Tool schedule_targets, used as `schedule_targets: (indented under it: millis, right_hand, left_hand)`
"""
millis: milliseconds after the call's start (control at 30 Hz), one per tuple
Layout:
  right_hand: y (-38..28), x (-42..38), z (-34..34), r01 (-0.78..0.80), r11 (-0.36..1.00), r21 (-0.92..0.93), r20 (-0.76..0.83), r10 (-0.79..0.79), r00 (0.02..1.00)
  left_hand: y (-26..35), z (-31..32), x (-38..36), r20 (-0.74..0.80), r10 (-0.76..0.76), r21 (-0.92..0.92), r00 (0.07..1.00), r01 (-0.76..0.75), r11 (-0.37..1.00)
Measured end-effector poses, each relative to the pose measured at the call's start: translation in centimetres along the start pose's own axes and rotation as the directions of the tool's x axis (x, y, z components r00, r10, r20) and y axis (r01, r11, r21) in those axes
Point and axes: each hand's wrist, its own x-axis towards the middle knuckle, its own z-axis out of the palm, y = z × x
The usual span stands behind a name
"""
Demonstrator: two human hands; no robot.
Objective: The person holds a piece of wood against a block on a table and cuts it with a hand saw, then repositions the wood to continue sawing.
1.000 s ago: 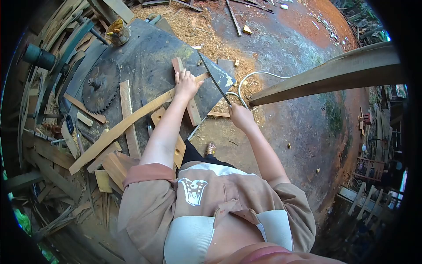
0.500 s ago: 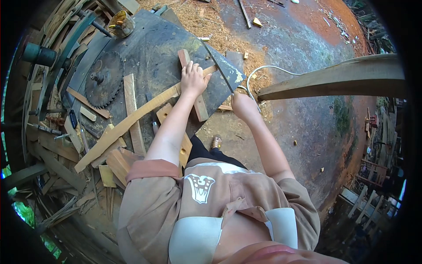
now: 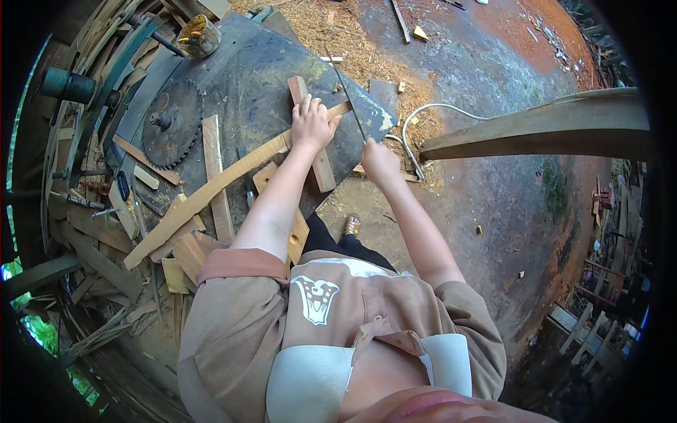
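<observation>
Pressed down on a long curved wooden strip (image 3: 211,189), my left hand (image 3: 312,128) lies over it where it crosses a short wooden block (image 3: 322,171) on the dark table (image 3: 261,84). Its fingers are spread a little, with the thumb toward the strip's end. My right hand (image 3: 381,161) is closed around the near end of a thin, dark saw blade (image 3: 349,97). The blade lies against the end of the strip near the table's corner. The handle is hidden inside my fist.
A toothed circular blade (image 3: 173,125) lies at the table's left. A container (image 3: 199,37) stands at the back edge. Loose boards (image 3: 217,176) and scraps lie at the left. A thick wooden beam (image 3: 536,130) and a pale cable (image 3: 444,106) are at the right.
My right hand has moved up and to the left, toward the table, and the saw blade has shifted with it. My left hand remains on the strip.
</observation>
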Motion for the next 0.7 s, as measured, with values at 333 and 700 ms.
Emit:
schedule_targets:
  millis: [333, 700]
  right_hand:
    - [3.1, -9.0, -2.3, -0.028, 1.0, -0.001, 0.162, 0.028, 0.986]
    - [-2.1, 2.7, -2.9, -0.021, 1.0, 0.016, 0.129, 0.018, 0.991]
  left_hand:
    - [0.1, 0.2, -0.1, -0.051, 0.02, 0.01, 0.998, -0.02, 1.0]
    - [-0.1, 0.5, -0.3, -0.099, 0.036, 0.026, 0.994, -0.033, 0.999]
